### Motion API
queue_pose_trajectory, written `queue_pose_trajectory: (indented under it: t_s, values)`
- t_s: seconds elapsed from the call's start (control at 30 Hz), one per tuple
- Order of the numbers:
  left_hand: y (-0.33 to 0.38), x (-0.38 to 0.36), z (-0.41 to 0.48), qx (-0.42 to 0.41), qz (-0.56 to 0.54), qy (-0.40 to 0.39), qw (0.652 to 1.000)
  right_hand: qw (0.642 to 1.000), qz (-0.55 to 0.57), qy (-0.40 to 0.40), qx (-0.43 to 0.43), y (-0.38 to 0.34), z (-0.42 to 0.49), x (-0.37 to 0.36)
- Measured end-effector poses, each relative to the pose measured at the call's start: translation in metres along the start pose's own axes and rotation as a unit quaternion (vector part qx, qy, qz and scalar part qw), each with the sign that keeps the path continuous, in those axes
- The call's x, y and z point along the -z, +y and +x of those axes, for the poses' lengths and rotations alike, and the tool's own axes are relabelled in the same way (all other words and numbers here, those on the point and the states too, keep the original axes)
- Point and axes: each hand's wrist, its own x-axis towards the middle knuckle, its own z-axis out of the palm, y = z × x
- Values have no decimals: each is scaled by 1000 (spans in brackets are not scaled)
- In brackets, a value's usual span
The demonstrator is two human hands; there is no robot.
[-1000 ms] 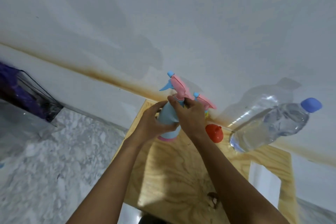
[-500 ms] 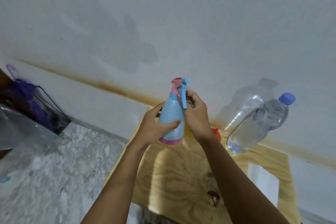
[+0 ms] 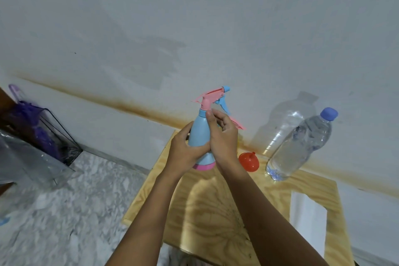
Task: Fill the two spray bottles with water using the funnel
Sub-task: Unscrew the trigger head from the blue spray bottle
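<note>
A blue spray bottle (image 3: pixel 199 134) with a pink base and a pink-and-blue spray head (image 3: pixel 213 98) is held upright above the wooden table (image 3: pixel 218 207). My left hand (image 3: pixel 183 153) wraps around its body. My right hand (image 3: pixel 222 138) touches the bottle's neck just below the spray head, thumb and fingers at the collar. Behind my right hand only the pink top of a second spray bottle (image 3: pixel 237 124) shows; the rest is hidden. A red funnel (image 3: pixel 248 161) lies upside down on the table. A clear water bottle (image 3: pixel 300 144) with a blue cap stands to its right.
The table stands against a white wall with a brown stain line. A rectangular cut-out (image 3: pixel 307 216) opens in the table's right part. To the left, on the marble floor (image 3: pixel 64 201), stands a wire rack with purple things (image 3: pixel 38 131) and clear plastic.
The spray head has turned: its nozzle pointed left a second ago, toward me half a second ago, and now points right. The bottle is also raised a little higher.
</note>
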Motion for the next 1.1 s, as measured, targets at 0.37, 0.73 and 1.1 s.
queue_pose_trajectory:
  t_s: [0.37, 0.73, 1.1]
  values:
    - [-5, 0, -3, -29, 29, 13, 999, 994, -87, -22, 60, 1, 1, -2]
    - [-14, -4, -1, -32, 56, 30, 997, 986, -138, -16, 92, 2, 7, 1]
    - [-29, -5, 2, -9, 74, 23, 997, 985, -134, -64, 90, 2, 13, 11]
